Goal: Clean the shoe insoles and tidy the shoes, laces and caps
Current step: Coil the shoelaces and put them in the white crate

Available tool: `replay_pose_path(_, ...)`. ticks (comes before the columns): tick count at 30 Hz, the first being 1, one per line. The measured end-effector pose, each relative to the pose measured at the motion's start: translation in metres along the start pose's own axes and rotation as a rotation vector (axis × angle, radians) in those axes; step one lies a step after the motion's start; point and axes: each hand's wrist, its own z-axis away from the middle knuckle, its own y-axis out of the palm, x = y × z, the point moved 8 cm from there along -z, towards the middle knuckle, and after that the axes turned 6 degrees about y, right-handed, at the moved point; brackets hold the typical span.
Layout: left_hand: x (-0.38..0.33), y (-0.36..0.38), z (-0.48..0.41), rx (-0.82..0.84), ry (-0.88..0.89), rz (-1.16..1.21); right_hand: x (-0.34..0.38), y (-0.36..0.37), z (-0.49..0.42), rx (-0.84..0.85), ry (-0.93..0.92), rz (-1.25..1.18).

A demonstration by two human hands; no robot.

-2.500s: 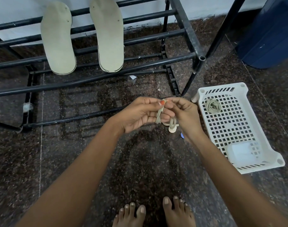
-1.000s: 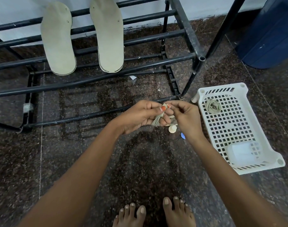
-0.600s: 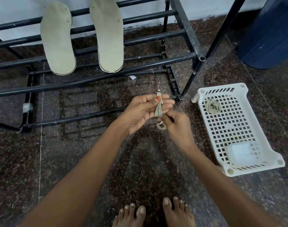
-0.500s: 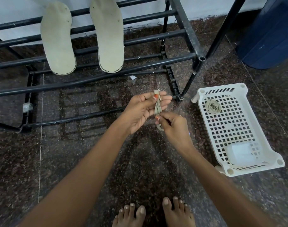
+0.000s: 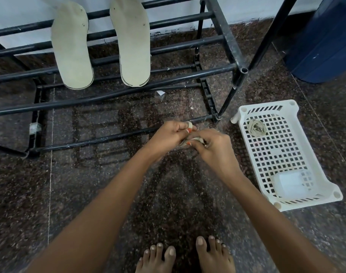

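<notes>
Now clamps left hand (image 5: 168,134) and right hand (image 5: 213,148) together on the beige flat shoelace (image 5: 189,125), bunched tighter than a moment ago, left of the white perforated plastic basket (image 5: 306,202); seems nearly ready to join the coiled lace (image 5: 256,128) there.

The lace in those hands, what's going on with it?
A person is winding a lace into a small bundle. The left hand holds it with a loop over one finger, and the right hand pinches the rest. Another rolled lace lies in the white basket. Two insoles rest on the black rack.
</notes>
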Motion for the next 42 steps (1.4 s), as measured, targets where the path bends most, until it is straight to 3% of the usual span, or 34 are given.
replay_pose_path(3, 0.004, 0.002, 0.000, 0.077, -0.028, -0.048, -0.005, -0.005, -0.005, -0.018, 0.044, -0.035)
replay_pose_path(9, -0.001, 0.018, 0.009, 0.231, -0.118, 0.262, -0.020, -0.018, -0.012, -0.034, 0.227, -0.274)
replay_pose_path(16, -0.011, 0.021, 0.016, 0.331, -0.092, 0.368, -0.033, -0.021, -0.018, -0.061, 0.300, -0.453)
replay_pose_path(21, -0.019, 0.021, 0.017, 0.318, -0.050, 0.436, -0.046, -0.016, -0.016, -0.062, 0.375, -0.613)
replay_pose_path(25, -0.025, 0.015, 0.012, 0.217, 0.003, 0.598, -0.050, 0.001, -0.006, -0.020, 0.423, -0.675)
replay_pose_path(34, -0.016, -0.001, 0.001, -0.029, 0.050, 0.786, -0.019, 0.016, 0.002, 0.046, 0.163, -0.214)
replay_pose_path(42, -0.007, -0.004, -0.005, -0.130, 0.026, 0.524, -0.001, 0.014, 0.002, 0.091, -0.053, 0.112)
